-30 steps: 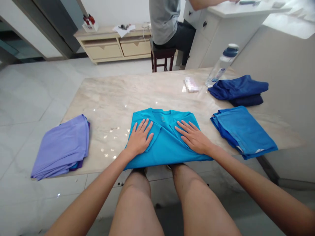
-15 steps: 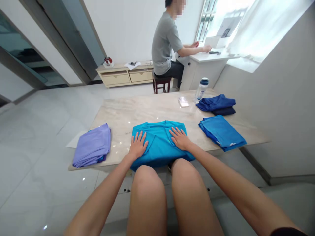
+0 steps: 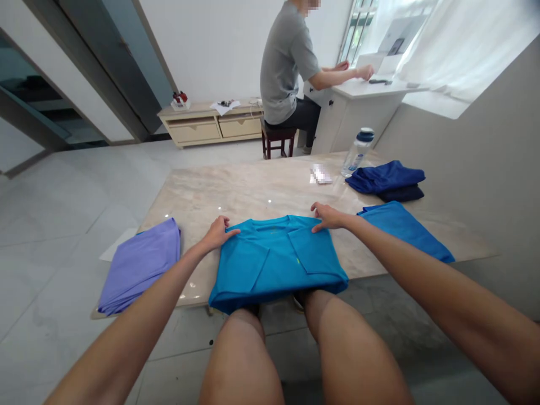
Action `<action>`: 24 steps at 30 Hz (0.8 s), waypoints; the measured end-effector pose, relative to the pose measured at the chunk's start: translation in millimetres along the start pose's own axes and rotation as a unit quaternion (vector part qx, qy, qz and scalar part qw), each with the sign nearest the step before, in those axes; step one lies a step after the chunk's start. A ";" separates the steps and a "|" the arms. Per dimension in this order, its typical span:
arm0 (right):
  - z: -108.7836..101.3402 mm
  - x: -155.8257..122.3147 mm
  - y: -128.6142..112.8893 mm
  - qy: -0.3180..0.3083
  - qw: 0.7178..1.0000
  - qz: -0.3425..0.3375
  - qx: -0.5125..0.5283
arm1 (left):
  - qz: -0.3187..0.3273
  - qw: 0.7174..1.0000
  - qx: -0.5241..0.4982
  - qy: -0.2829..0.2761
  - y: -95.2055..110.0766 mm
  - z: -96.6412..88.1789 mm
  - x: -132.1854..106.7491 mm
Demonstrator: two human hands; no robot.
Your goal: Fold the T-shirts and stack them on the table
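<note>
A turquoise T-shirt, partly folded with its sleeves turned in, lies at the near edge of the marble table and hangs a little over it. My left hand pinches the shirt's far left corner by the shoulder. My right hand pinches the far right corner. Both hands are closed on the fabric.
A folded lilac pile lies to the left, a folded blue shirt to the right, and dark blue clothes behind it. A water bottle and a small packet stand at the back. Another person sits at a white desk beyond.
My hands have slid from lying flat on the middle of the shirt to its far corners, where they now grip the fabric. The camera view has shifted.
</note>
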State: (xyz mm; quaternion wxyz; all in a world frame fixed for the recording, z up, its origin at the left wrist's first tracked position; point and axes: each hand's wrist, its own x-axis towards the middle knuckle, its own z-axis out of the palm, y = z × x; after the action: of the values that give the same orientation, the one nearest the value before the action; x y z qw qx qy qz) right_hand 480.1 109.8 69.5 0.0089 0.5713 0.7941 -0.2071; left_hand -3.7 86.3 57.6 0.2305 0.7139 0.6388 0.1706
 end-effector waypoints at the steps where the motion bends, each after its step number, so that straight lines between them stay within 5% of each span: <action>1: -1.4 6.4 6.5 -0.031 0.999 -0.006 0.009 | 0.009 0.999 -0.002 -0.043 -3.5 -2.1 5.6; 6: -11.8 15.8 0.0 -0.114 0.991 -0.064 0.001 | 0.083 0.975 0.060 -0.197 7.6 -18.1 13.5; 9: -33.9 16.8 -23.4 -0.082 0.994 -0.040 -0.059 | 0.088 0.965 0.105 -0.222 30.7 -39.0 23.4; 14: -98.7 51.8 -44.6 0.144 0.979 0.036 -0.141 | 0.037 0.982 0.180 -0.033 65.4 -97.7 75.5; 18: -149.3 92.1 -48.0 0.317 0.940 0.012 -0.123 | 0.055 0.973 0.182 0.128 85.0 -141.4 118.7; 21: -170.4 92.2 -57.2 0.382 0.918 -0.029 -0.104 | 0.105 0.957 0.187 0.195 97.4 -158.0 119.4; 24: -160.7 64.2 -63.0 0.380 0.919 -0.059 -0.093 | 0.130 0.953 0.183 0.202 95.1 -150.3 89.9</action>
State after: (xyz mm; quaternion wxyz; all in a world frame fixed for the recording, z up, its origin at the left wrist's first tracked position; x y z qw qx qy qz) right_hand 436.2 205.9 220.3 -0.2526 0.5562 0.7854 0.0996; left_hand 6.0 184.7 230.6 -0.0619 0.7712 0.5941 0.2203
